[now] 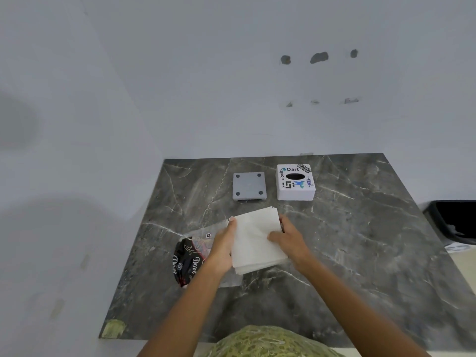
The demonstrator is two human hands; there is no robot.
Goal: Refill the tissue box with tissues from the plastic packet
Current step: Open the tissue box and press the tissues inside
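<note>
A stack of white tissues is held between both hands just above the dark marble table. My left hand grips its left edge and my right hand grips its right edge. Under my left hand lies the plastic packet, clear with black "Dove" print, flattened on the table. The white tissue box, covered in stickers and with an oval slot on top, stands beyond the tissues to the right. Its grey base plate lies separately to the left of the box.
A white wall runs behind and to the left of the table. A black bin stands beyond the table's right edge. My green patterned clothing shows at the near edge.
</note>
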